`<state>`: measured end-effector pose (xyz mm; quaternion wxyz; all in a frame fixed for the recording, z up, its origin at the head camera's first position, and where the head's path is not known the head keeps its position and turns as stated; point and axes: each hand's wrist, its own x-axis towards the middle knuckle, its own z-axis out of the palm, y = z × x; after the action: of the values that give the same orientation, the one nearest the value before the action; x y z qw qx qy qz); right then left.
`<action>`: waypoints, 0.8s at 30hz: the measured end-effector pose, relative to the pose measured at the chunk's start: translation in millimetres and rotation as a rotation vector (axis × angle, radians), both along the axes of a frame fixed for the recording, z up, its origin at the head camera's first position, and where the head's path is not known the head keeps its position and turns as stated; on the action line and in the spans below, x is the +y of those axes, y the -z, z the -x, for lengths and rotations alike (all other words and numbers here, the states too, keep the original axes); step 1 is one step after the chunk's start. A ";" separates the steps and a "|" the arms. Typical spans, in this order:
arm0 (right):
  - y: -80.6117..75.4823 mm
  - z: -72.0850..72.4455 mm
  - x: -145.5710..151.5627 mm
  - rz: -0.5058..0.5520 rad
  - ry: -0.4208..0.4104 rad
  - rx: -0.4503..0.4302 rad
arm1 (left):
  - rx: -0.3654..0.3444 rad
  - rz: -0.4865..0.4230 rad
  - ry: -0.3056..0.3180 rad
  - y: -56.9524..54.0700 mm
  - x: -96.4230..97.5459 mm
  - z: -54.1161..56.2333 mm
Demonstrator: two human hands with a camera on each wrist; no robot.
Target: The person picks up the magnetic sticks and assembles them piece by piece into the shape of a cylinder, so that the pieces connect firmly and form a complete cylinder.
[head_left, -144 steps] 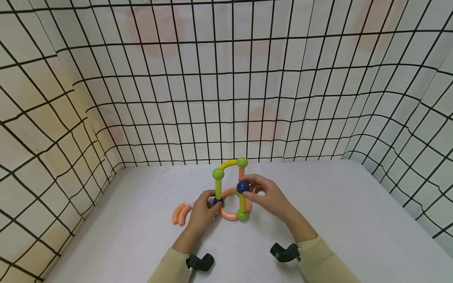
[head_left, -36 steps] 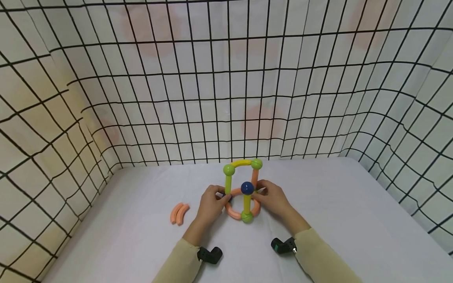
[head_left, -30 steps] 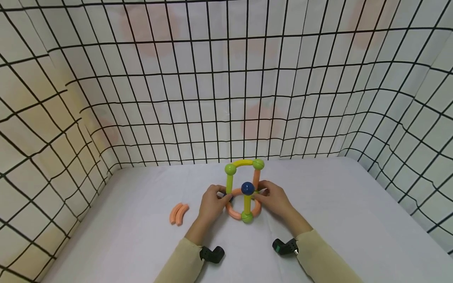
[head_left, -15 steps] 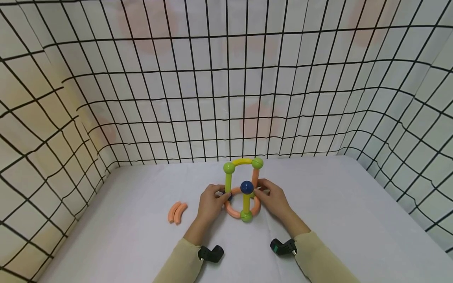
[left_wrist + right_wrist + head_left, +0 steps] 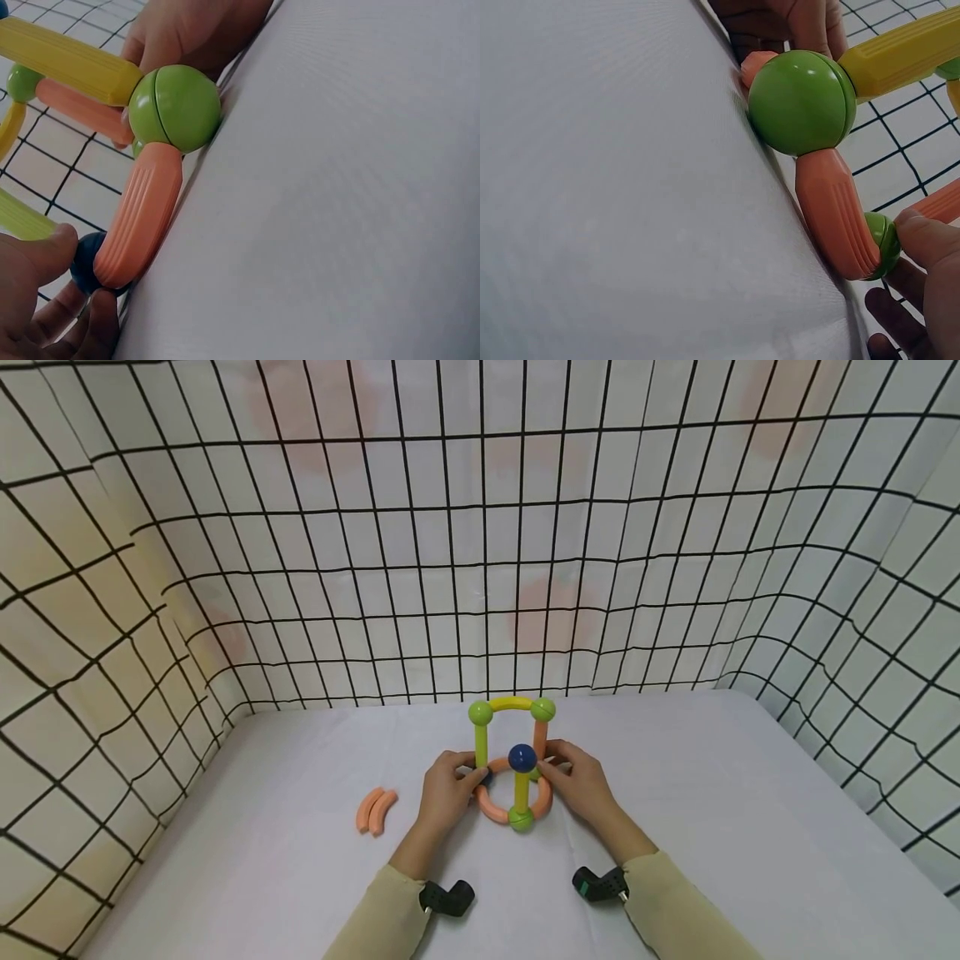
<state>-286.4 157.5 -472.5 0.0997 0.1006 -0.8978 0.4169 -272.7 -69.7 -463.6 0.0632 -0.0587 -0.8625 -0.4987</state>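
Observation:
A toy frame of sticks and balls stands on the table, its base a ring of curved orange sticks (image 5: 491, 808). My left hand (image 5: 444, 793) pinches the dark blue ball (image 5: 86, 261) at the ring's left, thumb above and fingers below. At the right rear, my right hand (image 5: 579, 783) pinches a green ball (image 5: 886, 244) of the ring. A light green stick (image 5: 482, 745) and an orange stick (image 5: 540, 737) rise to green balls bridged by a curved yellow stick (image 5: 512, 702). In front, a yellow stick (image 5: 522, 793) bears a shiny blue ball (image 5: 522, 757).
Two loose curved orange sticks (image 5: 377, 812) lie side by side left of the left hand. A white cloth (image 5: 262, 860) covers the table. White walls with a black grid (image 5: 480, 568) enclose the back and sides.
My right hand has left the front blue ball and moved down to the ring's green ball. The frame sits farther right than at first. Lately, its upper part has shifted slightly left.

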 end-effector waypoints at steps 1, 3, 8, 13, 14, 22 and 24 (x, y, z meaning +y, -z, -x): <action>0.4 0.0 0.3 0.000 0.000 -0.002 | -0.001 0.002 0.000 -0.1 0.0 0.0; 1.6 0.4 1.2 -0.001 -0.004 -0.011 | -0.003 0.002 0.001 -0.1 0.0 0.0; 4.5 0.6 4.0 -0.044 -0.027 -0.035 | -0.019 0.003 -0.003 0.9 -0.5 0.6; 4.3 -0.4 5.0 -0.064 -0.053 -0.037 | -0.033 -0.012 -0.009 2.2 -1.2 0.2; 3.9 -0.5 4.7 -0.058 -0.052 -0.043 | -0.034 -0.016 -0.009 2.2 -1.3 -0.1; 2.6 1.0 3.0 -0.039 -0.016 -0.074 | -0.025 -0.047 -0.028 1.9 -0.6 -2.1; 3.1 1.9 2.8 -0.039 -0.010 -0.075 | -0.035 -0.061 -0.044 2.2 -0.4 -2.6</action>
<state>-288.3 160.3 -475.7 0.0622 0.0912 -0.9083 0.4034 -270.0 -70.1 -465.8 0.0608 -0.0289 -0.8490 -0.5241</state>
